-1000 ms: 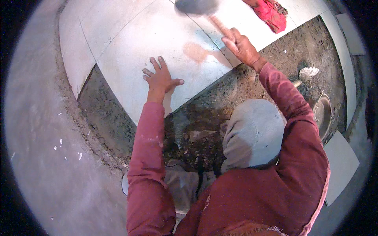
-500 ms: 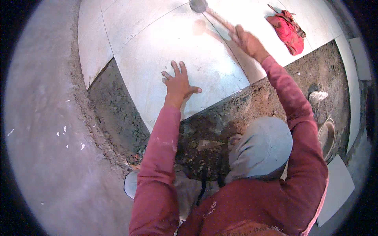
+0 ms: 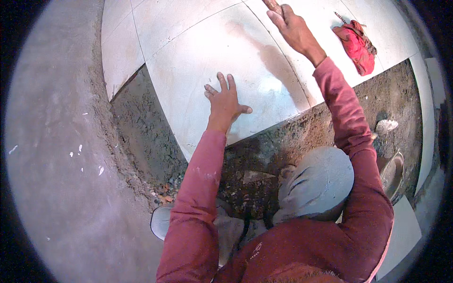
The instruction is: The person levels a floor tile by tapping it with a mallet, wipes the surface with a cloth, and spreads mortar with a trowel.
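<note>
My left hand point(image 3: 225, 104) lies with spread fingers on a large white floor tile point(image 3: 188, 61), near its front edge. Farther off and to the right, my right hand point(image 3: 302, 37) is closed around the wooden handle point(image 3: 272, 5) of a mallet, raised above the tiles. The mallet's head is cut off by the upper edge of the picture. A shadow of hand and mallet falls across the tile. Thin joints part this tile from its neighbours. Its front and left edges border bare mortar bed.
A crumpled red cloth point(image 3: 358, 49) lies on the tiles at right. Rough mortar point(image 3: 146, 122) fills the gap left. On the right are a whitish lump point(image 3: 387, 125), a metal pan point(image 3: 397, 172) and a loose tile point(image 3: 401, 236). A flat triangular piece point(image 3: 257, 177) lies near my knee point(image 3: 316, 184).
The mallet's head has gone up out of the picture as my right hand rose. My left hand stays flat on the tile. The whole view has shifted slightly.
</note>
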Motion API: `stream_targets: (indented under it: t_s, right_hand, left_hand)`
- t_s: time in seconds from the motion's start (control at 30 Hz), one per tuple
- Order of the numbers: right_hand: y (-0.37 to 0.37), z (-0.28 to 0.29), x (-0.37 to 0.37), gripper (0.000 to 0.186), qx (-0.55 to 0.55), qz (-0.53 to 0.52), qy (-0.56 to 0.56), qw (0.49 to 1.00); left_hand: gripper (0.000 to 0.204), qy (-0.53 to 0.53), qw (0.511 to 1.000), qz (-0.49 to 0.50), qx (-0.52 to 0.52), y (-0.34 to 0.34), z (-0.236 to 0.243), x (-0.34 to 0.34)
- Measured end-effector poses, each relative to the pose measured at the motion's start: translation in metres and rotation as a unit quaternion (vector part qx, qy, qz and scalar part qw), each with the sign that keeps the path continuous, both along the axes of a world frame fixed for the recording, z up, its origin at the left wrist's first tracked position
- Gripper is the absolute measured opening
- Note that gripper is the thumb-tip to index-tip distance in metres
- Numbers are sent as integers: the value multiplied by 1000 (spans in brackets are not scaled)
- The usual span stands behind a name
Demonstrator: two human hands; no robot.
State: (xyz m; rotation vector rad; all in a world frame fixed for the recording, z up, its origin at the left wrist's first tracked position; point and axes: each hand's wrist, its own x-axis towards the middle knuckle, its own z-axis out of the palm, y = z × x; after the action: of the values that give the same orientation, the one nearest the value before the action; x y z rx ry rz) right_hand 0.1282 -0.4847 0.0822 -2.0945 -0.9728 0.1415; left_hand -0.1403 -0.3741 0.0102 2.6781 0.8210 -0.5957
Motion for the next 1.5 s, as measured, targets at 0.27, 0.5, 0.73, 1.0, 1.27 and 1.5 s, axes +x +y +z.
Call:
stream_targets:
  t_s: [0.27,0.5,0.73,1.0,1.27,1.5]
  right_hand:
    - [7,-83,3,33,-160,-57,-148,974]
    - [22,-51,-25,25,-33,-34,-143,989]
    - [35,-48,-10,41,-101,16,-128,986]
    - [109,-51,-123,38,-19,302,-61,951]
    - [189,28,-144,46,-5,307,-34,951]
    - [184,-84,-126,42,-102,342,-74,931]
  left_hand:
    - [136,-22,999,-22,-12,-3,-3,9]
    - [141,-28,999,-16,12,7,-7,0]
    - [139,-35,999,-28,15,-6,-9,10]
    - [136,-165,983,-72,-18,13,-54,-12]
    - [137,-68,996,0,64,-5,-22,-9]
    - [135,-75,996,-9,36,-8,-17,9]
